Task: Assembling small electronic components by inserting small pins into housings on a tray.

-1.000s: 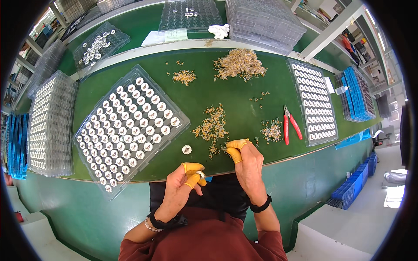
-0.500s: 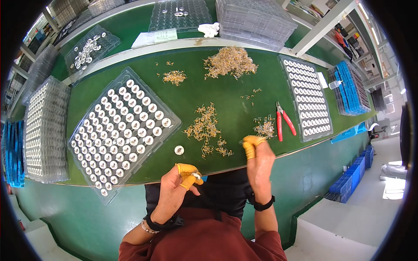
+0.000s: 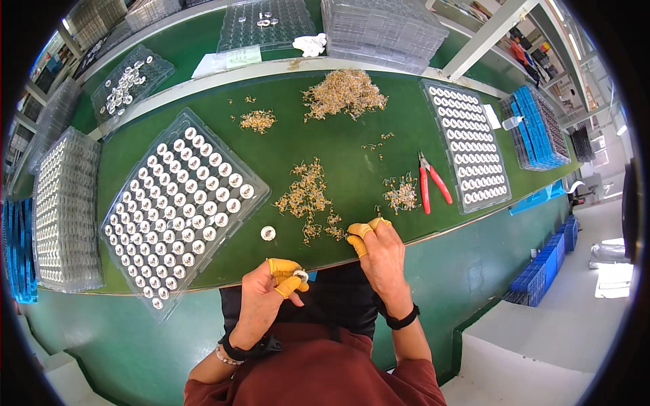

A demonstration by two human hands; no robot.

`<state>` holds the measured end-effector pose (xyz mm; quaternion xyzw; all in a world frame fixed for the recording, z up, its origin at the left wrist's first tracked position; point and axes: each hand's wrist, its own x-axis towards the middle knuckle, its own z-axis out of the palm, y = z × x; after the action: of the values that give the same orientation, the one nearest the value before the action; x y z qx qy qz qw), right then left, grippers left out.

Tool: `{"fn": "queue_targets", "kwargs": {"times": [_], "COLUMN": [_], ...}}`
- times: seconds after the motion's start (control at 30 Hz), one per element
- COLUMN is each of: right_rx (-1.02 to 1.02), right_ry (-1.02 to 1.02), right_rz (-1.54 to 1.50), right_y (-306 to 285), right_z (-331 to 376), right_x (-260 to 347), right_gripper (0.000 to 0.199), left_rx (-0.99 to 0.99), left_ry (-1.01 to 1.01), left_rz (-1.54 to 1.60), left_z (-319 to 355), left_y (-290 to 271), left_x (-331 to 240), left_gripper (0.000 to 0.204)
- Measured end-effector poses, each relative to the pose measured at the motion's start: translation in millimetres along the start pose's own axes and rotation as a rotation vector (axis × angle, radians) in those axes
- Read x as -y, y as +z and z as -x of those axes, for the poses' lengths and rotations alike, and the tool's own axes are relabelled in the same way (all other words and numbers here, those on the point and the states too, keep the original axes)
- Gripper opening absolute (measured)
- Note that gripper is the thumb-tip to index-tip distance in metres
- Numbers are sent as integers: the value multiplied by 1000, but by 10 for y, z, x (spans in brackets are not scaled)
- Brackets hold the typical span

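My left hand [image 3: 265, 292], in yellow finger cots, is closed on a small round white disc part [image 3: 300, 275] just off the table's near edge. My right hand [image 3: 382, 254], also in yellow finger cots, is pinched shut low over the table; what its fingertips hold, if anything, is too small to make out. Beside those fingertips lies a loose heap of small orange components with wire leads [image 3: 305, 193]. Another white disc part [image 3: 268, 233] rests alone on the green mat, beyond my left hand.
Left stands a clear tray of disc parts [image 3: 177, 210]; right, a second filled tray [image 3: 468, 145]. Red-handled cutting pliers [image 3: 434, 184] lie by a small component pile [image 3: 401, 194]. A large component heap [image 3: 347, 93] sits at the back. Stacked trays [image 3: 68, 210] stand far left.
My right hand has moved left, away from the small pile by the pliers, toward the middle heap. My left hand keeps its disc part, turned slightly. The whole view has shifted a little.
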<state>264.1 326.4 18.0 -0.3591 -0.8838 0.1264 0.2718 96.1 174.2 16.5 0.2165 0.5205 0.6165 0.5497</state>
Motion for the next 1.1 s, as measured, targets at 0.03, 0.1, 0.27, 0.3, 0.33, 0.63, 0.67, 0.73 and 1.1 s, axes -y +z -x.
{"fn": "queue_targets", "kwargs": {"times": [0.03,0.1,0.27,0.3,0.33,0.63,0.67,0.73,1.1], "right_rx": [15,34,48,48,46,-201,-191,-162,5], "right_ry": [-14,-5,-9,10,28,204,128,3,-18], "right_rz": [12,1,6,-2,-9,37,-16,-77,-19], "right_y": [7,-14,-19,-35,-54,-128,-132,-47,70], "right_z": [-10,-27,6,14,19,-29,-31,16,27], "right_x": [-12,-25,-48,-43,-49,-229,-164,-80,52], "right_gripper": [15,15,13,13,13,13,14,17,13], "left_rx": [6,13,9,9,10,18,15,15,10], "left_ry": [1,1,-13,-12,-12,-13,-11,-11,-6], "left_rz": [2,2,19,17,17,14,12,8,7], "left_z": [-4,-4,28,30,28,17,15,15,32], "left_y": [7,27,22,16,13,7,7,11,-11], "left_x": [-2,-3,2,2,1,25,26,27,28], "left_gripper": [14,14,14,14,14,15,15,14,15]}}
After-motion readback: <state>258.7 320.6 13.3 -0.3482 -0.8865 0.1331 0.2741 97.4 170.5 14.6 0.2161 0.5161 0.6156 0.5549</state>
